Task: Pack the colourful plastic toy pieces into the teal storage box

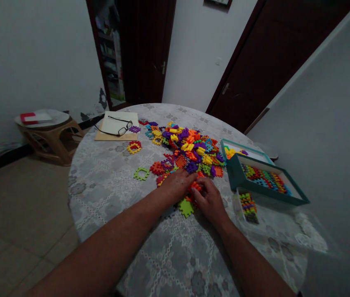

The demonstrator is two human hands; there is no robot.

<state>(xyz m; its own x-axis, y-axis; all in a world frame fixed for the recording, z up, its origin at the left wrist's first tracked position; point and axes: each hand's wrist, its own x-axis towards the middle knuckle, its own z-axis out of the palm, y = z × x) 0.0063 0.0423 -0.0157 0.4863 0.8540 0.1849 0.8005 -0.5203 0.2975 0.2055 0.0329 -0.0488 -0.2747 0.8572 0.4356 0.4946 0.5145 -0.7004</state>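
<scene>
A heap of colourful plastic interlocking blocks (190, 142) lies on the round table, with flat toothed squares and chunkier connectors mixed together. At the heap's near edge, my right hand (210, 201) curls its fingers round a small stack of orange-red interlocking blocks (196, 186). My left hand (177, 183) reaches in from the other side, palm down, its fingers closed against the same stack. Its fingertips are partly hidden. Just below the hands lies a lime green toothed square (186, 208). A green toothed frame (141, 174) sits alone left of the heap.
Black-framed glasses (122, 130) rest on a notepad (105, 128) at the far left. On the right stand a teal box (233, 177) with rows of blocks, its shallow lid (255, 154), and a clear plastic container (239, 212). A stool (48, 136) is beside the table.
</scene>
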